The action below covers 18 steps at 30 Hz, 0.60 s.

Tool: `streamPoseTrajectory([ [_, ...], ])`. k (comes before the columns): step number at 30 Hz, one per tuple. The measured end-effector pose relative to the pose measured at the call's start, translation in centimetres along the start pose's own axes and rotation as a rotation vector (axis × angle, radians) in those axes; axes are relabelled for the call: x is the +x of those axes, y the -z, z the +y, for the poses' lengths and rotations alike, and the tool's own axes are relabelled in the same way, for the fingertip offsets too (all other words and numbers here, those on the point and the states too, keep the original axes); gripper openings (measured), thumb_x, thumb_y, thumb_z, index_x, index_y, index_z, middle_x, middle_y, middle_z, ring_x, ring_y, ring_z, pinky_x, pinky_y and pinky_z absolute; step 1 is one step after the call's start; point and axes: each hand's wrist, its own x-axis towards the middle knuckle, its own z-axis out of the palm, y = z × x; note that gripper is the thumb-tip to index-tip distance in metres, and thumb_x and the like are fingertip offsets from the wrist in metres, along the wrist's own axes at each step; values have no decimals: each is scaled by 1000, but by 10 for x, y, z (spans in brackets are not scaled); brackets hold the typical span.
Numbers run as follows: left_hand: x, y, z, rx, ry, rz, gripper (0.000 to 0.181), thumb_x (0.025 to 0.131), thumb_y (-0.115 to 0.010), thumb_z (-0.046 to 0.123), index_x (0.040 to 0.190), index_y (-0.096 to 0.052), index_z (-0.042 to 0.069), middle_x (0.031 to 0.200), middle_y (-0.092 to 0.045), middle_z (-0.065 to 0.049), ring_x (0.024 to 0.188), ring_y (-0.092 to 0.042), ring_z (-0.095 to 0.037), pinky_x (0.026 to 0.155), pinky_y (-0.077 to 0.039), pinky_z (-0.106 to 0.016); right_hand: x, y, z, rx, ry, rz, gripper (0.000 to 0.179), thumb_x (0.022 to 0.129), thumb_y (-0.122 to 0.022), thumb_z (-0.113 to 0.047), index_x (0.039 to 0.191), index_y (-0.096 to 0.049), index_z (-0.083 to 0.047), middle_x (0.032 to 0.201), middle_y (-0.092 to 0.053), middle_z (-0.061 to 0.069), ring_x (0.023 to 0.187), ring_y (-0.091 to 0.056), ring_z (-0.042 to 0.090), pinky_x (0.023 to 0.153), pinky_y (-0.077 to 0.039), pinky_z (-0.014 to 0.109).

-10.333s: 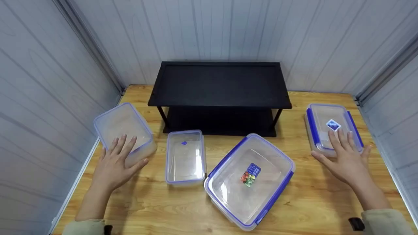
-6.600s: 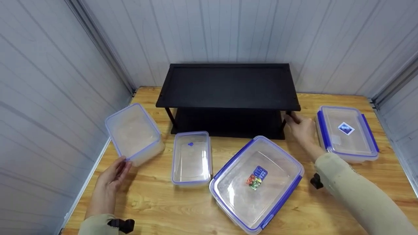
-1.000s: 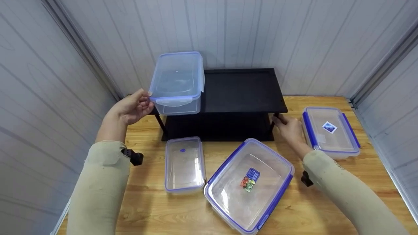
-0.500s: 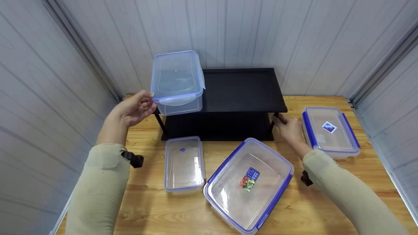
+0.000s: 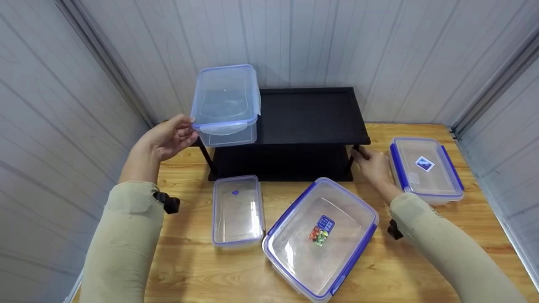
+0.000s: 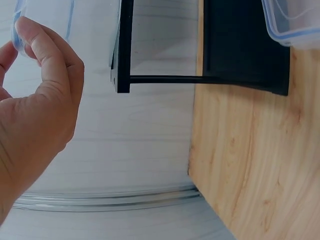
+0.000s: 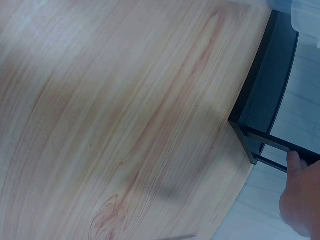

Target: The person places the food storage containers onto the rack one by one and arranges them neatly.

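One rectangular blue-rimmed clear-plastic box [image 5: 227,94], pinched by the left hand [image 5: 169,138], is over the left of a black two-tier rack [image 5: 311,115]; the right hand [image 5: 374,168] grips its right post [image 5: 350,163]. Three similar boxes [image 5: 330,248] lie before and right of the rack on a wood-grain table [image 5: 210,273] amid three pale walls [image 5: 311,38].

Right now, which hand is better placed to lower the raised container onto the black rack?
Probably the left hand: it pinches the container by its lid's edge, above the black rack. The right hand is farther away, holding a post.
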Motion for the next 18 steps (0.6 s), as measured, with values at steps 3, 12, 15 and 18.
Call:
streamPoseTrajectory([
  [3,0,2,2,8,0,-1,16,90,-65,11,101,-56,3,79,-64,-8,69,-65,-16,71,-58,-22,1,-1,1,10,-2,8,30,94,-61,-38,105,-75,-14,101,-73,9,92,-66,23,74,-52,37],
  [12,0,6,4,45,-9,22,15,89,-63,8,100,-55,2,78,-62,-7,68,-64,-15,70,-57,-20,2,-4,3,7,-4,10,33,93,-61,-40,101,-75,-11,96,-74,7,80,-61,17,67,-47,27],
  [15,0,6,6,83,-13,26,16,89,-62,7,102,-54,2,78,-62,-6,67,-64,-14,70,-57,-19,2,-5,2,17,3,15,30,94,-62,-39,103,-76,-14,96,-74,7,83,-64,17,68,-48,25],
  [18,1,6,8,114,-18,38,20,88,-63,6,105,-53,2,80,-61,-6,66,-63,-13,69,-57,-19,2,-5,1,19,10,14,29,94,-61,-37,106,-75,-15,97,-74,8,85,-66,19,67,-49,25],
])
